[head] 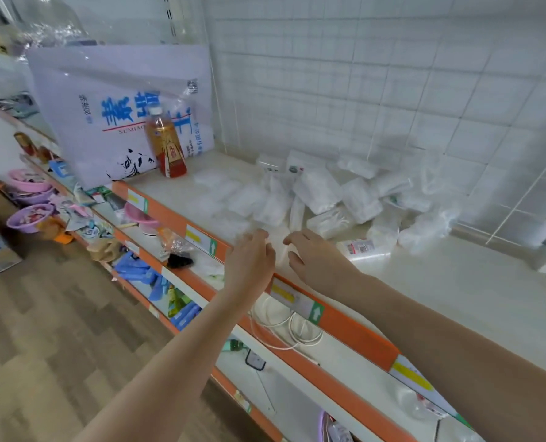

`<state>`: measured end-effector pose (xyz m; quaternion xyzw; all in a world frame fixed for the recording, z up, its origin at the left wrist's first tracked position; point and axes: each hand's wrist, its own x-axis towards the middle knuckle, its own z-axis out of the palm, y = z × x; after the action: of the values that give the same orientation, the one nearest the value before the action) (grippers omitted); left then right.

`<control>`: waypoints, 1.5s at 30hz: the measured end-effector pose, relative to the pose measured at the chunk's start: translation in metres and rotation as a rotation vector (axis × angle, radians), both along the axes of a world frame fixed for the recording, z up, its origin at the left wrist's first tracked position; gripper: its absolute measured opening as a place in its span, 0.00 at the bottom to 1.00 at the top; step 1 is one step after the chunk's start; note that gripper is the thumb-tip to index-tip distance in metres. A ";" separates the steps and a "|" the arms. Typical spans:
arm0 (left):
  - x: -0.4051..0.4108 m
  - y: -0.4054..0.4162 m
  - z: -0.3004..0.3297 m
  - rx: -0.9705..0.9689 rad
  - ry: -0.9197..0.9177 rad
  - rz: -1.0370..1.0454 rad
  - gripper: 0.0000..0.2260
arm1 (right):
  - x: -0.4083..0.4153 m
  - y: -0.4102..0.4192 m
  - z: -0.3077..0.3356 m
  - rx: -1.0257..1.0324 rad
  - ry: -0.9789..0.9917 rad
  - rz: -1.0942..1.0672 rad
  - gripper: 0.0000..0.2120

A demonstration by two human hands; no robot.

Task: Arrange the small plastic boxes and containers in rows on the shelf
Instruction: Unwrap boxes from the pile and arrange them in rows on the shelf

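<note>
A small retail shop, seen along a tiered display shelf (440, 282) with an orange price-label strip (345, 327) on its front edge. Lower tiers carry mixed small goods; behind the shelf stands a white wire grid panel (377, 74).

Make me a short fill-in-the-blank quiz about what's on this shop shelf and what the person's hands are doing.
1. The bottle of amber drink stands upright in front of a large white ____ printed with blue characters.
2. The front edge of the shelf is coloured ____.
3. The clear plastic boxes lie in a loose ____, not in rows.
4. The left hand and right hand reach toward a box at the shelf's ____ edge.

Missing words: bag; orange; heap; front
</note>
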<state>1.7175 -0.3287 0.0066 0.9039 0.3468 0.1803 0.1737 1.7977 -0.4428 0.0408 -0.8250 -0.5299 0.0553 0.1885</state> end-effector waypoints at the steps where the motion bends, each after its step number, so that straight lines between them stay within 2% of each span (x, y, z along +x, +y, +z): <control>1: 0.000 0.002 0.000 -0.010 -0.032 -0.016 0.14 | 0.000 0.007 0.002 -0.029 0.015 -0.023 0.15; 4: 0.000 0.007 0.002 -0.059 -0.072 -0.054 0.14 | 0.000 0.021 0.005 -0.107 -0.036 -0.063 0.17; 7: 0.003 0.013 0.008 -0.074 -0.082 -0.067 0.15 | 0.000 0.031 0.005 -0.193 -0.112 -0.110 0.22; 12: 0.020 0.037 0.013 0.088 -0.208 -0.095 0.18 | 0.000 0.041 -0.011 -0.226 -0.160 -0.150 0.26; 16: 0.040 0.051 0.013 0.038 -0.051 -0.168 0.23 | -0.003 0.037 -0.021 -0.158 -0.241 -0.145 0.21; 19: 0.048 0.051 0.008 0.098 0.042 -0.130 0.23 | -0.002 0.033 -0.021 -0.167 -0.229 -0.137 0.22; 22: 0.051 0.048 0.004 0.167 -0.018 -0.085 0.17 | -0.004 0.030 -0.019 -0.182 -0.300 -0.136 0.20; 25: 0.049 0.045 0.003 0.123 -0.114 -0.070 0.17 | -0.005 0.029 -0.023 -0.169 -0.394 -0.126 0.17; 29: 0.039 0.039 0.011 0.096 -0.255 -0.024 0.15 | -0.006 0.024 -0.018 -0.050 -0.395 -0.130 0.15; 31: 0.032 0.035 0.017 0.100 -0.324 -0.010 0.13 | -0.005 0.017 -0.010 0.067 -0.341 -0.147 0.16; 33: 0.025 0.030 0.026 0.054 -0.371 0.020 0.13 | -0.006 0.005 0.003 0.175 -0.206 -0.187 0.16; 36: 0.017 0.021 0.037 -0.060 -0.402 0.013 0.17 | -0.005 -0.021 0.025 0.347 0.103 -0.269 0.15; 40: 0.019 -0.006 0.050 -0.256 -0.508 -0.087 0.17 | 0.002 -0.062 0.040 0.486 0.510 -0.324 0.06; 45: 0.039 -0.069 0.064 -0.518 -0.541 -0.212 0.16 | 0.027 -0.132 0.042 0.616 0.666 -0.414 0.08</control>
<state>1.7570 -0.3975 0.0703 0.7806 0.2273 0.2999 0.4991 1.8246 -0.5749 0.0831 -0.7565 -0.2576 0.1181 0.5894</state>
